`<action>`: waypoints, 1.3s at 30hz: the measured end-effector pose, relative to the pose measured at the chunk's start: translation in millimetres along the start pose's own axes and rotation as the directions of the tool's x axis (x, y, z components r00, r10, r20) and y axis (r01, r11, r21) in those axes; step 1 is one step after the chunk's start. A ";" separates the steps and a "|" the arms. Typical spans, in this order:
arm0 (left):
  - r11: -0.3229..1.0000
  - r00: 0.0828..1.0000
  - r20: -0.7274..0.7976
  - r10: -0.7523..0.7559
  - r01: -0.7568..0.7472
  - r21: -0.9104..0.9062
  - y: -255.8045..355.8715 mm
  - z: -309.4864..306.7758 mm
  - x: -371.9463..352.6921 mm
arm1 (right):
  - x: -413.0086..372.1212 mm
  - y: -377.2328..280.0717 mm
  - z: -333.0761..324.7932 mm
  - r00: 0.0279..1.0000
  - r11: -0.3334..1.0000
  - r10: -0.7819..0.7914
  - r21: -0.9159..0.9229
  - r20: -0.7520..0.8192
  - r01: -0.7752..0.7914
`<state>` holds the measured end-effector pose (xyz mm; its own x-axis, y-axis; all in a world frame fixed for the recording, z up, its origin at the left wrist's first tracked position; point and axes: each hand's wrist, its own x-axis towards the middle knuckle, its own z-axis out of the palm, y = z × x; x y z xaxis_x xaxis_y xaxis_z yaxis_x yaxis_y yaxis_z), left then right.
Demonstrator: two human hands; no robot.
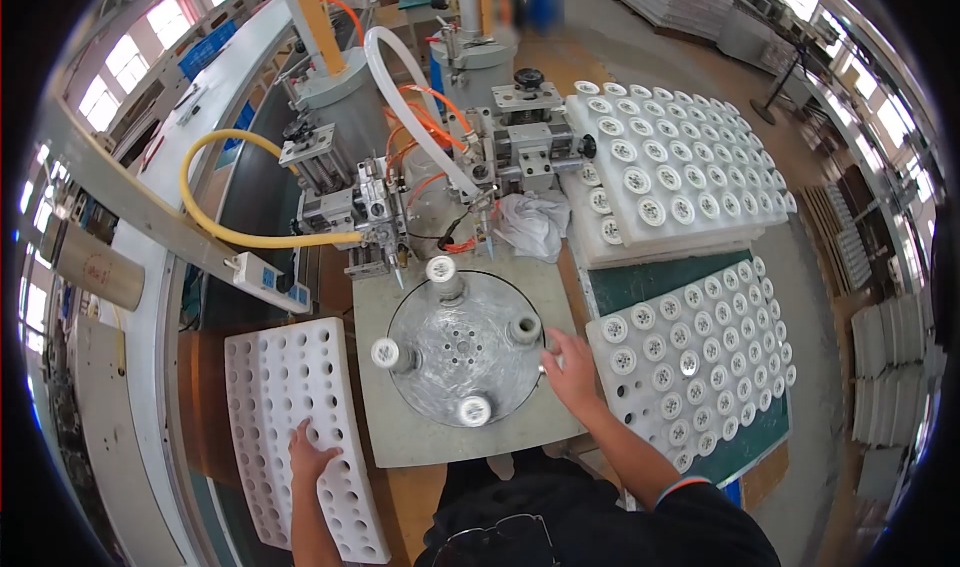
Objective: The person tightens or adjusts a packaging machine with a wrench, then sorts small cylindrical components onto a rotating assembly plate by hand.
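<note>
Factory counter [197, 397]: left hand [310, 457], fingers wide, on a foam tray of holes [270, 387]; right hand [572, 362], grip unclear, beside a tray [596, 349] of white caps [613, 329].

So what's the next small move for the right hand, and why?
Probably set a cap on the bare post: the other three posts carry white caps, and the right hand is beside it. Whether it holds a cap cannot be seen; if not, the right tray lies close.

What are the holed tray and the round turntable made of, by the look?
Holed tray under the left hand: likely white foam, matte, thick, with soft-edged punched holes. Turntable by the right hand: looks like bare metal, maybe aluminium or steel; grey, shiny, with swirl marks.
</note>
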<state>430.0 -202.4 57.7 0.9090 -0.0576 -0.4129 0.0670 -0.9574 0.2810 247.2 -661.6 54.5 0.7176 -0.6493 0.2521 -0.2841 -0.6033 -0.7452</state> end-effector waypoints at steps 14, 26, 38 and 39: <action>0.998 0.997 -0.059 0.049 -0.046 0.052 -3.3 0.8 -16.0 | -14.3 -46.5 32.1 0.919 0.915 -0.332 -0.166 0.213 0.369; 0.904 0.909 -0.037 0.415 -0.417 -0.097 -68.1 11.9 31.2 | -10.1 60.9 -42.1 0.997 0.763 0.017 -0.644 -0.069 -0.057; 0.707 0.744 0.113 0.659 -0.562 -0.430 194.1 14.0 -56.8 | 5.2 69.7 -59.4 0.996 0.840 0.078 -0.537 -0.034 -0.084; 0.672 0.708 0.142 0.692 -0.559 -0.486 207.2 27.4 -48.2 | 7.3 64.5 -63.6 0.997 0.880 0.072 -0.468 -0.029 -0.077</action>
<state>388.9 -405.7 112.1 0.6317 -0.7431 -0.2208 -0.2634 -0.4736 0.8404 193.7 -734.7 47.5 0.6762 -0.7044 0.2159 -0.6034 -0.6977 -0.3862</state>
